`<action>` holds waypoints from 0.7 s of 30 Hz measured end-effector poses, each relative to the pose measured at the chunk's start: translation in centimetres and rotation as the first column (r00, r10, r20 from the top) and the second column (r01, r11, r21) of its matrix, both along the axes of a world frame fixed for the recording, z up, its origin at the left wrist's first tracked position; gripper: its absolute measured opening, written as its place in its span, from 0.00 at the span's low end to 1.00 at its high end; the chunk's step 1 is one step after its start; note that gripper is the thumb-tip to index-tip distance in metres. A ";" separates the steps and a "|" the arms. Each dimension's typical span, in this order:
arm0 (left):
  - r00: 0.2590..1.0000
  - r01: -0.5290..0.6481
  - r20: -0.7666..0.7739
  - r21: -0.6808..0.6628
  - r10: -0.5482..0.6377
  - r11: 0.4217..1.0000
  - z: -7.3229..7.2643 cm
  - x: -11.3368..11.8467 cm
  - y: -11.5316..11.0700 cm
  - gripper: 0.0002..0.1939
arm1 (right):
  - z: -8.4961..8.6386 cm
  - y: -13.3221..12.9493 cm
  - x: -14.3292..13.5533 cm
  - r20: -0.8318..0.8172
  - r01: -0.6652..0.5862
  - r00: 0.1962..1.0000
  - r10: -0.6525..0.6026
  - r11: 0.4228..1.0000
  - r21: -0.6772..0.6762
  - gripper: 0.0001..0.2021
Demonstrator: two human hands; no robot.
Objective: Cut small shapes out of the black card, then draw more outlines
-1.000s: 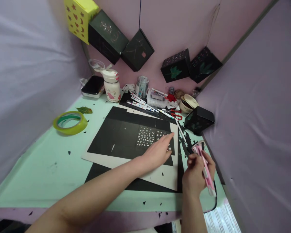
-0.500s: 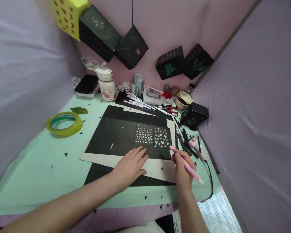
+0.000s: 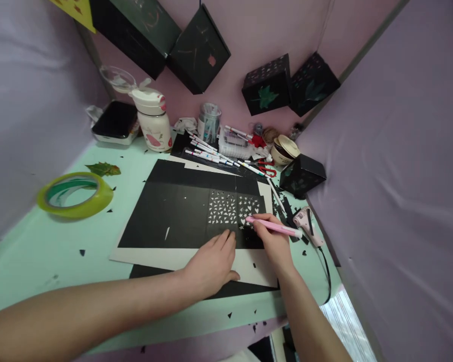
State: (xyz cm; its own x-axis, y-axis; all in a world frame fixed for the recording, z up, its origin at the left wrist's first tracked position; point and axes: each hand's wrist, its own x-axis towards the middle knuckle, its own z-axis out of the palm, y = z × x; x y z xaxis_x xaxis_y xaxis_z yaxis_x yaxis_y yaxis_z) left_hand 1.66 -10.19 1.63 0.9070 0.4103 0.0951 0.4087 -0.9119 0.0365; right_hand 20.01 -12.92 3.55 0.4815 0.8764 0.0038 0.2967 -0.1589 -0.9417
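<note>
A sheet of black card [image 3: 173,211] lies on white board, with two panels of small cut-outs at its right: triangles in one, stars and hearts in the other. My left hand [image 3: 213,261] lies with its fingers stretched over the card's lower edge, below the triangle panel, holding nothing. Pinched in my right hand [image 3: 274,244] is a pink pen-shaped craft knife [image 3: 275,227], tilted to the right. Its front end is over the star-and-heart panel; the blade is too small to make out. My right fingers partly cover that panel.
Yellow-green tape [image 3: 75,196] and a leaf [image 3: 103,169] lie at left. Along the back stand a bottle [image 3: 154,128], a jar [image 3: 209,123] and several white markers [image 3: 211,157]. Red-handled scissors [image 3: 267,171], a black box [image 3: 302,176] and a corded glue gun [image 3: 308,225] are at right. Black boxes [image 3: 200,50] hang above.
My right hand and the craft knife have moved left and up onto the star-and-heart panel. My left hand has shifted slightly right, its fingers closer together. The camera view has moved too.
</note>
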 end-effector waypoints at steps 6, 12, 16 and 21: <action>1.000 -0.006 0.024 0.042 0.005 0.999 -0.9 -0.1 0.0 0.38 | -1.0 1.5 0.1 0.066 -0.173 0.983 0.172 0.985 0.011 0.05; 0.992 0.008 0.122 0.080 -0.018 0.997 -1.5 -0.3 0.4 0.36 | -2.2 1.9 0.3 0.168 -0.208 0.965 0.203 0.978 0.013 0.03; 0.988 0.007 0.155 0.078 -0.019 0.997 -1.8 -0.2 0.5 0.34 | -3.3 1.6 0.4 0.220 -0.203 0.959 0.182 0.976 0.080 0.05; 0.983 -0.006 0.186 0.075 -0.008 0.997 -1.9 -0.1 0.4 0.34 | -3.5 1.4 0.6 0.256 -0.241 0.941 0.222 0.970 0.044 0.05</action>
State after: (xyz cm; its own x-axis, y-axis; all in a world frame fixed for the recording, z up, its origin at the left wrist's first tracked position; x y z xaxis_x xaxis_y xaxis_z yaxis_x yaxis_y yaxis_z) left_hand 1.52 -9.81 -0.27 0.8710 0.3945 0.2927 0.4002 -0.9154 0.0431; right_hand 20.57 -11.49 0.01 0.2412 0.9562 0.1656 0.5422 0.0088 -0.8402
